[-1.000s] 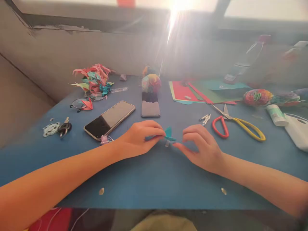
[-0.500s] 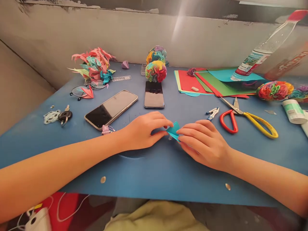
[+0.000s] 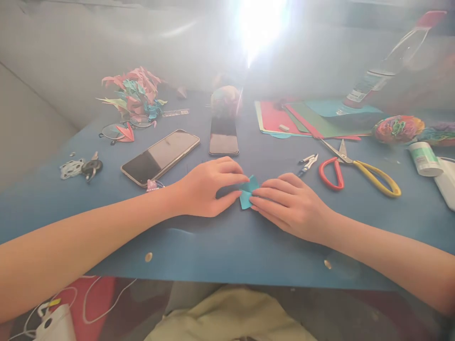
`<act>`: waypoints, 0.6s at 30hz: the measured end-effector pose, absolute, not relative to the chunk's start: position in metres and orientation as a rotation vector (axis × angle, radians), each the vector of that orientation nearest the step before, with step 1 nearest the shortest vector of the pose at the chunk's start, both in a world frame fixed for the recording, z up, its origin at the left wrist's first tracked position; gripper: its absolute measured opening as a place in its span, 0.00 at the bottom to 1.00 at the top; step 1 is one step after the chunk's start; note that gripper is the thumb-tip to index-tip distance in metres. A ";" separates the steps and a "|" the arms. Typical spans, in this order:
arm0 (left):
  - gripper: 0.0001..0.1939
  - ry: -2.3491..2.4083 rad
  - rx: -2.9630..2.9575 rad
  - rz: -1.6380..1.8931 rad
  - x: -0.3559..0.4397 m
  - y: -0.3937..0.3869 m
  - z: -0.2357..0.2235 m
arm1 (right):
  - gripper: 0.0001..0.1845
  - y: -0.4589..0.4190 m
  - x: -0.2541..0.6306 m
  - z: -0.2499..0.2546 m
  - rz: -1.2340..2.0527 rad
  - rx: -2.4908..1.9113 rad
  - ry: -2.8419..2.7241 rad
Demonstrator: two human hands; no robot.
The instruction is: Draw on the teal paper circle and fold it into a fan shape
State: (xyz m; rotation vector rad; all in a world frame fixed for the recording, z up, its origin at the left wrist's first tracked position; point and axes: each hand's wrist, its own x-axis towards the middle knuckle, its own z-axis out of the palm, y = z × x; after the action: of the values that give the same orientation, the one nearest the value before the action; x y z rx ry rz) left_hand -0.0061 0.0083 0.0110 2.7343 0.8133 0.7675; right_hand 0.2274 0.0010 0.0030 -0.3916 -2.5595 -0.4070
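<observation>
Between my hands, just above the blue table (image 3: 213, 251), is a small folded piece of turquoise paper (image 3: 245, 201). My left hand (image 3: 215, 187) holds its left edge, thumb below and fingers above. My right hand (image 3: 291, 203) grips the paper's right side, its fingers close together and covering part of it. A crease runs across the paper, and its upper part stands up. Left of my left hand lies a phone (image 3: 159, 158) with a small pink charm (image 3: 152, 185). Scissors (image 3: 346, 161) with one red and one yellow handle lie beyond my right hand.
Folded paper pieces (image 3: 137, 92) are heaped at the back left, near glasses (image 3: 115, 132) and keys (image 3: 91, 168). A second phone (image 3: 223, 135) stands before a colourful ball (image 3: 225, 100). Coloured sheets (image 3: 272, 118), a bottle (image 3: 377, 80), small clippers (image 3: 308, 164) and a white-green tub (image 3: 424, 158) are rightward.
My right hand has come in from apart and closed on the paper's right side. The paper has been opened and turned, showing more of its face. The camera view has tilted down.
</observation>
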 end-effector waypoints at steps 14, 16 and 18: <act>0.17 1.068 2.538 0.733 0.001 0.001 0.003 | 0.08 -0.002 0.228 0.005 -0.226 -0.445 -2.502; 0.14 1.042 2.639 0.717 0.001 0.000 0.004 | 0.09 0.000 0.229 0.004 -0.114 -0.539 -2.386; 0.13 1.013 2.740 0.721 0.001 -0.001 0.005 | 0.09 0.003 0.231 0.005 -0.029 -0.633 -2.312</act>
State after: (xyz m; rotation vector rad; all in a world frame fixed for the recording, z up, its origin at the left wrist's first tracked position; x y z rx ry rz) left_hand 0.0010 -0.0014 0.0050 2.7398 1.0129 0.7208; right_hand 0.2305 0.0032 0.0046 -0.6325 -2.3122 -0.0294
